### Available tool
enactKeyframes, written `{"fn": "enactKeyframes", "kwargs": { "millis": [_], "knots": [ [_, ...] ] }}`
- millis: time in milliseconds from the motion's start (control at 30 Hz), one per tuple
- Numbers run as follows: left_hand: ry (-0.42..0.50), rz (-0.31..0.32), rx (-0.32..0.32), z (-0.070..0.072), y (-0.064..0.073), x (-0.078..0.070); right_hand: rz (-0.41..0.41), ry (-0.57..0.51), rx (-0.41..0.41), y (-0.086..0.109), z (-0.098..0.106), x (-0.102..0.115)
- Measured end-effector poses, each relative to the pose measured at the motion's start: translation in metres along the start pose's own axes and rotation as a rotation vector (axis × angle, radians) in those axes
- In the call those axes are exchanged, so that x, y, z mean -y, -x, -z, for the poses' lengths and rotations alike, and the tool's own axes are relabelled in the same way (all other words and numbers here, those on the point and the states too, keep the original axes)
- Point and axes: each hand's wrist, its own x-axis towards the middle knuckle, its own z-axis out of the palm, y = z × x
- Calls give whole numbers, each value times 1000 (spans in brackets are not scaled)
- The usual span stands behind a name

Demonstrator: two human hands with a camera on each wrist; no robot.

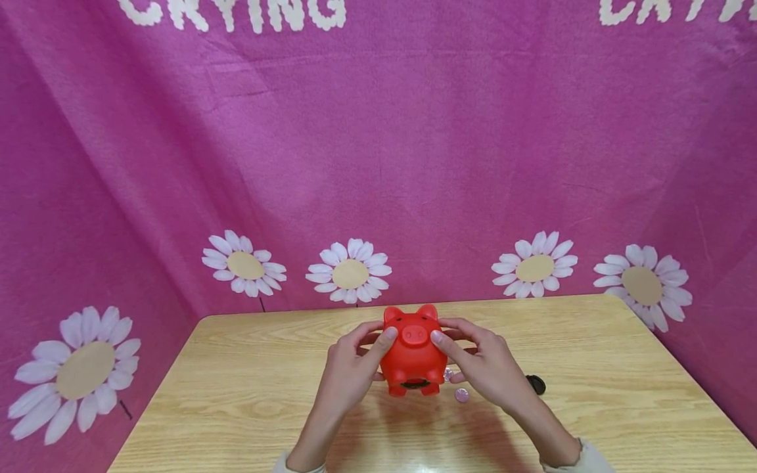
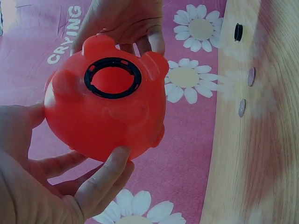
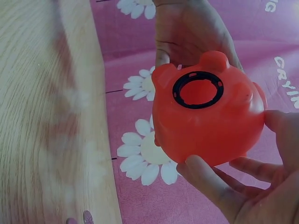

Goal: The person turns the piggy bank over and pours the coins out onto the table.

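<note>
A red piggy bank (image 1: 414, 358) is held up above the table, its snout facing me in the head view. My left hand (image 1: 350, 364) grips its left side, thumb by the snout and fingers round the back. On the other side my right hand (image 1: 487, 362) grips it the same way. Both wrist views show the underside, where a black ring (image 2: 113, 95) rims an open round hole. Through the hole only red interior shows. Below, near my right hand, two pinkish coins (image 1: 462, 395) lie on the table. A black round cap (image 1: 536, 384) rests farther right, beside my right wrist.
The light wooden table (image 1: 248, 394) spans the lower part of the head view. Behind it and at both sides hangs a magenta cloth (image 1: 414, 164) with white daisies and lettering. The table's back edge runs close to the cloth.
</note>
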Motion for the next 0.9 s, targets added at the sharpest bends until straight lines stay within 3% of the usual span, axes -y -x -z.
{"fn": "enactKeyframes", "kwargs": {
  "millis": [133,233,333,467,500,567,633,800,900],
  "knots": [
    [17,-59,-23,1,1,-1,77,-25,27,2,2,1],
    [74,-175,-43,2,2,-1,223,-47,30,3,5,1],
    [145,-425,-57,5,2,-1,435,-89,13,5,8,3],
    [224,-883,-39,8,1,-3,797,-212,23,8,10,7],
    [238,-973,-28,9,1,-4,878,-236,29,9,10,8],
    [253,-1078,-6,10,0,-6,997,-275,49,8,11,9],
    [254,-1094,5,10,-1,-7,1029,-284,51,7,11,9],
    [250,-1001,20,9,-2,-5,952,-275,48,4,12,6],
    [241,-982,15,9,-2,-2,929,-265,48,4,12,5]
  ]
}}
